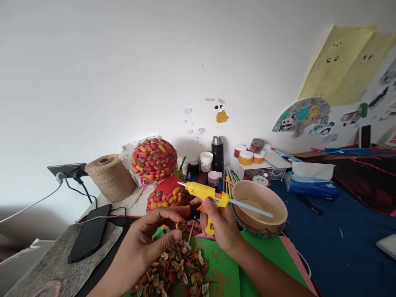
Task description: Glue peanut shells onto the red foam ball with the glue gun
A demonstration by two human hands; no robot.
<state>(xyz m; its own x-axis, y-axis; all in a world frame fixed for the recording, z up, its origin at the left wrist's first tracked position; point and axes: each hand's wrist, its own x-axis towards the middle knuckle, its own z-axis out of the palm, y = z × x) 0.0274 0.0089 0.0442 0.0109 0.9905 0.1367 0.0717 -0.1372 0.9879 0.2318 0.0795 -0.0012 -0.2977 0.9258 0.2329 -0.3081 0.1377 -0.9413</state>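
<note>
My right hand (224,225) is wrapped round a yellow hot glue gun (202,190), its nozzle pointing left and a clear glue stick (252,208) sticking out of its back. Between thumb and fingers, my left hand (151,237) pinches a small brown peanut shell (180,225). Just beyond both hands sits a red rounded form (168,187), partly covered with orange and red painted shells; my hands and the glue gun hide part of it. Below my hands a pile of loose shell halves (182,268) lies on a green sheet (222,264).
A finished-looking shell-covered ball (154,161) stands behind, beside a twine spool (113,177). A phone (89,233) lies at left. To the right are a beige bowl (260,202), a tissue box (311,183) and paint jars (246,157). A black thermos (217,154) stands against the wall.
</note>
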